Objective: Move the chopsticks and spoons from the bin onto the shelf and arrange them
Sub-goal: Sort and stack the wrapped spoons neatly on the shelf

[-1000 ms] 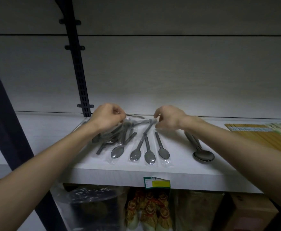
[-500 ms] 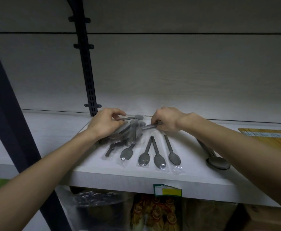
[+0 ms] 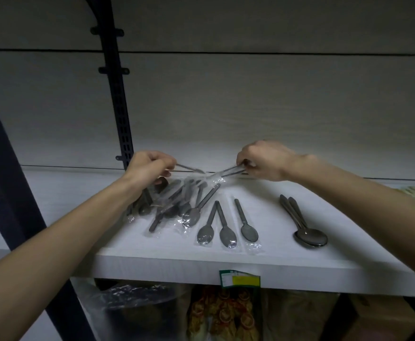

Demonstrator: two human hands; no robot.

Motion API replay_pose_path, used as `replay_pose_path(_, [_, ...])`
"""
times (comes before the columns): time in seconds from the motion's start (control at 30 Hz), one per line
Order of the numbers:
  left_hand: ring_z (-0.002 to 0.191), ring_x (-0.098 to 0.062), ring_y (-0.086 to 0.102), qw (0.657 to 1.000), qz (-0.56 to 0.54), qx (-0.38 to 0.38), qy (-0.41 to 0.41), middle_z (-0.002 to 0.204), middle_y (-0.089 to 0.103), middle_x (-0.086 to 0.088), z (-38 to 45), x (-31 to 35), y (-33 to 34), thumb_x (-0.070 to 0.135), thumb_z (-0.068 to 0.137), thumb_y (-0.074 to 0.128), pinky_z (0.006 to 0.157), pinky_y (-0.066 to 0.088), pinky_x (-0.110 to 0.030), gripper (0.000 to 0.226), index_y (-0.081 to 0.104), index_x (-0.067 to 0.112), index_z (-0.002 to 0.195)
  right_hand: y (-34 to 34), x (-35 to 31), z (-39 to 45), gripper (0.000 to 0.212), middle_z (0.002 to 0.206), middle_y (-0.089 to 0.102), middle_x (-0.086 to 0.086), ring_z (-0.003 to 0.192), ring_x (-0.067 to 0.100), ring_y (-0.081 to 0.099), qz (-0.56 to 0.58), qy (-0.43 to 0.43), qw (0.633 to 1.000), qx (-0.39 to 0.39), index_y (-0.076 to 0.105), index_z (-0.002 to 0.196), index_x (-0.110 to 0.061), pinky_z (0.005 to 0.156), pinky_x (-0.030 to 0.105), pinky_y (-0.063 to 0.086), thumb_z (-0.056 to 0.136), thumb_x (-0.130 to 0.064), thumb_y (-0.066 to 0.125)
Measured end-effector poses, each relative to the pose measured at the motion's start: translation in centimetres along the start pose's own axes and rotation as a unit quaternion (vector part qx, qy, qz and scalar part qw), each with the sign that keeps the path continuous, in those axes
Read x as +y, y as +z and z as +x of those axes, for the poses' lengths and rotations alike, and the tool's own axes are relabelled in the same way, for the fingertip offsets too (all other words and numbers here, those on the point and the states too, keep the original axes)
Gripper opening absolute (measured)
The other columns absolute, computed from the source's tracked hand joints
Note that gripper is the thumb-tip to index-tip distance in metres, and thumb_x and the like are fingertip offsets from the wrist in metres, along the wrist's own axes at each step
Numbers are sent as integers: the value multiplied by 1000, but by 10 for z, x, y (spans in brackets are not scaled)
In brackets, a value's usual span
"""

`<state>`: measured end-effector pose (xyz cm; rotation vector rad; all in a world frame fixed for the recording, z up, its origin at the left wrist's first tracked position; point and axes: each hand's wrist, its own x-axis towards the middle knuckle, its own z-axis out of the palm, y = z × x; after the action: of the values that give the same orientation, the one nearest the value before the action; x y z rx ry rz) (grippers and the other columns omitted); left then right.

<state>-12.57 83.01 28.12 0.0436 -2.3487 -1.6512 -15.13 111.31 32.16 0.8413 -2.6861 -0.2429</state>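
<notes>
Both hands have drawn apart: the left hand [image 3: 147,166] and right hand [image 3: 263,159] each pinch wrapped spoons [image 3: 226,172] lifted above the shelf [image 3: 300,262].

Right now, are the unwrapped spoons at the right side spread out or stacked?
Stacked. The unwrapped spoons lie nested, bowls one on another near the shelf front edge, handles slightly fanned behind.

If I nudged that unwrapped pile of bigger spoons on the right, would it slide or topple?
The stacked spoons would probably slide: bare, glossy metal on a smooth white shelf. They look nested, so the top one might skew off. Likely stiff and fairly heavy for their size.
</notes>
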Motion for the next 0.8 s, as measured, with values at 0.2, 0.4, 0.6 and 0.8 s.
replay_pose_path(0.2, [88, -16, 72, 999, -37, -2, 14, 98, 76, -1, -6, 14, 5, 32, 92, 69, 74, 54, -29, 22, 76, 13, 100, -14, 1, -18, 20, 92, 74, 2, 88, 25, 67, 140, 94, 986, -16, 76, 99, -15, 76, 33, 54, 84, -19, 64])
replay_pose_path(0.4, [74, -10, 65, 998, -11, -30, 56, 90, 70, -3, -12, 28, 13, 16, 94, 67, 62, 51, -24, 12, 75, 11, 102, -19, -12, -26, 11, 72, 69, 7, 65, 21, 65, 426, 219, 876, -52, 73, 87, -3, 58, 27, 56, 90, -5, 62])
replay_pose_path(0.6, [52, -7, 49, 992, -56, -41, 101, 65, 57, 4, -14, 59, 9, 31, 94, 70, 51, 41, -21, 20, 72, 12, 86, -24, -30, -36, 12, 70, 66, 10, 57, 20, 61, 551, 266, 789, -57, 71, 91, 2, 58, 29, 58, 89, -7, 64])
replay_pose_path(0.8, [44, -10, 42, 982, 73, -170, 44, 52, 50, 6, -15, 52, 46, 31, 94, 69, 44, 33, -22, 31, 69, 17, 67, -4, -48, -48, 18, 73, 73, 12, 49, 16, 60, 520, 297, 796, -82, 72, 93, 4, 50, 22, 53, 86, -12, 67])
